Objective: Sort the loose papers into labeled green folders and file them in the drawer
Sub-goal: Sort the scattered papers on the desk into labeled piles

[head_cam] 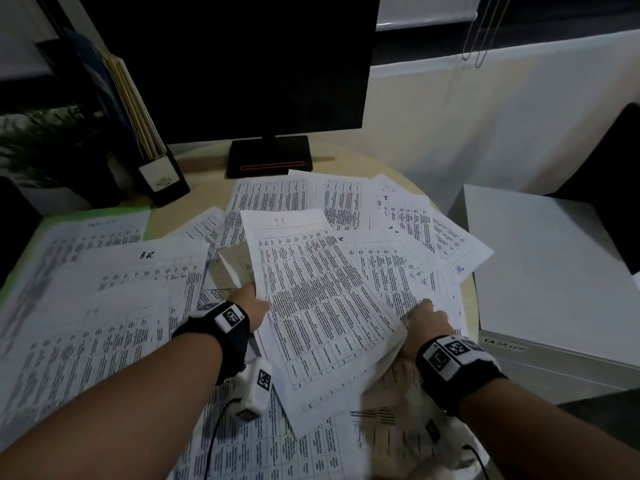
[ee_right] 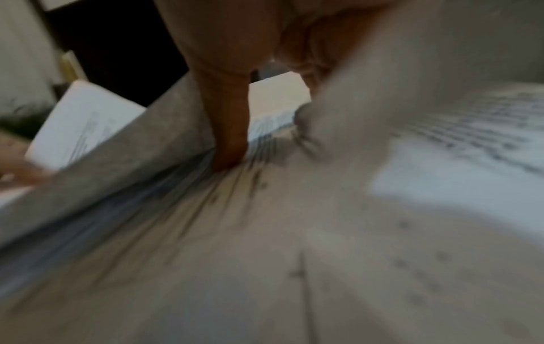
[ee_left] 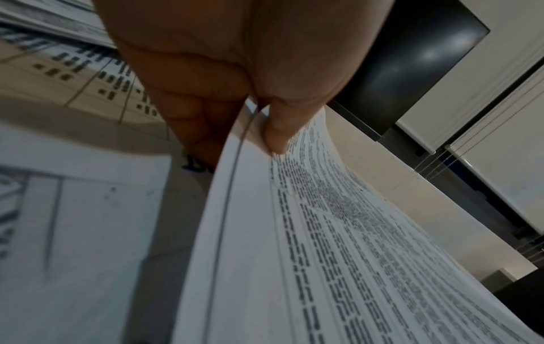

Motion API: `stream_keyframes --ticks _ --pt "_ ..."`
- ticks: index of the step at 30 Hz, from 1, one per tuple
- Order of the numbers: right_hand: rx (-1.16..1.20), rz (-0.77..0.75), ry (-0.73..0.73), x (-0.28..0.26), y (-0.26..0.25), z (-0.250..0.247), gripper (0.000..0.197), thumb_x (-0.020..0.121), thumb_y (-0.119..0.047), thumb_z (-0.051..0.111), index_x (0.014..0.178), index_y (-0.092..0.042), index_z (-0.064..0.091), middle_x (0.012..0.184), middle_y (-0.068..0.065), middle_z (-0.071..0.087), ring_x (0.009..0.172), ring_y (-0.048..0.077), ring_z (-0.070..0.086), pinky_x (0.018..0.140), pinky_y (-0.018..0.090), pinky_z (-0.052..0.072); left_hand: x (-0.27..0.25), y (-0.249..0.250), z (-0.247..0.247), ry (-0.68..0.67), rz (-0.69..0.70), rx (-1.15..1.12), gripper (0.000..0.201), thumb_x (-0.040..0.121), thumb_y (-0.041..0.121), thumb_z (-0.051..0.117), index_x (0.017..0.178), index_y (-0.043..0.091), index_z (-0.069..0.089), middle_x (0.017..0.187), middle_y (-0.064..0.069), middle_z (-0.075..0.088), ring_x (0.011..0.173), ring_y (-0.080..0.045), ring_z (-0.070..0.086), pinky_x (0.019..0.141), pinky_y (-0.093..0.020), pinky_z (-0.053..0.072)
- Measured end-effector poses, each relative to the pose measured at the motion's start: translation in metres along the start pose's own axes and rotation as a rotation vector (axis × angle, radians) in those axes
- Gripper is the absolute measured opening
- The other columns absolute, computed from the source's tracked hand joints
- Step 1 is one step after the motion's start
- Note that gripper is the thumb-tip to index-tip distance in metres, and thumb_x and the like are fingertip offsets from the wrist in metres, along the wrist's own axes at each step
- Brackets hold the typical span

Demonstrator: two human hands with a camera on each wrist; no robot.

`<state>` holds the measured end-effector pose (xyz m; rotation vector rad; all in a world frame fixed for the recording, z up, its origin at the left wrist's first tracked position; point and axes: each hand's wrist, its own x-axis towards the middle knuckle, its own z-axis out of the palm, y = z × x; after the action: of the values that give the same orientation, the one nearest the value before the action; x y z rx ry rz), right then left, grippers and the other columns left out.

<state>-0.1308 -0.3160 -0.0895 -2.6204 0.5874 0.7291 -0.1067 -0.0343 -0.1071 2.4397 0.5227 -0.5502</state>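
The left hand (ee_left: 235,76) pinches the near-left edge of the sheet headed "IT" (head_cam: 311,289), thumb on top and fingers curled beneath, so the page lifts and bows above the pile. The right hand (head_cam: 427,323) is at that sheet's lower right edge with a finger stretched out onto the papers; the wrist picture is too smeared to say whether it pinches anything, so I cannot tell its grip. Around them the loose papers (head_cam: 398,237) lie fanned over the round table (head_cam: 194,181) – another headed "HR" (head_cam: 145,268) sits to the left, and farther left a green folder (head_cam: 104,214) shows under a printed page. The grey drawer unit (head_cam: 554,271) stands shut on the right. To my eye the sorting has barely begun – most sheets lie unsorted and, as far as I can see, nothing is filed
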Motion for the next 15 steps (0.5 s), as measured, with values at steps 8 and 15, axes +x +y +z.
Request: stream_keyframes --ticks 8,15 --pt "-0.177 -0.024 0.019 -0.012 -0.004 -0.007 0.035 0.088 -0.04 0.053 0.112 -0.014 0.048 0.114 0.009 0.046 0.109 0.028 0.05 0.088 0.034 0.043 -0.006 -0.005 -0.005 0.043 0.024 0.09 0.034 0.092 0.009 0.053 0.126 0.01 0.051 0.115 -0.014 0.062 0.103 -0.03 0.06 0.08 -0.029 0.047" --pt "-0.112 -0.15 -0.045 -0.026 -0.032 0.012 0.031 0.092 -0.047 0.047 0.113 -0.028 0.059 0.121 0.01 0.046 0.109 0.03 0.051 0.096 0.04 0.046 -0.006 -0.01 -0.001 0.045 0.048 0.198 0.025 0.091 0.009 0.051 0.115 0.008 0.055 0.107 -0.012 0.063 0.096 -0.027 0.061 0.083 -0.032 0.052"
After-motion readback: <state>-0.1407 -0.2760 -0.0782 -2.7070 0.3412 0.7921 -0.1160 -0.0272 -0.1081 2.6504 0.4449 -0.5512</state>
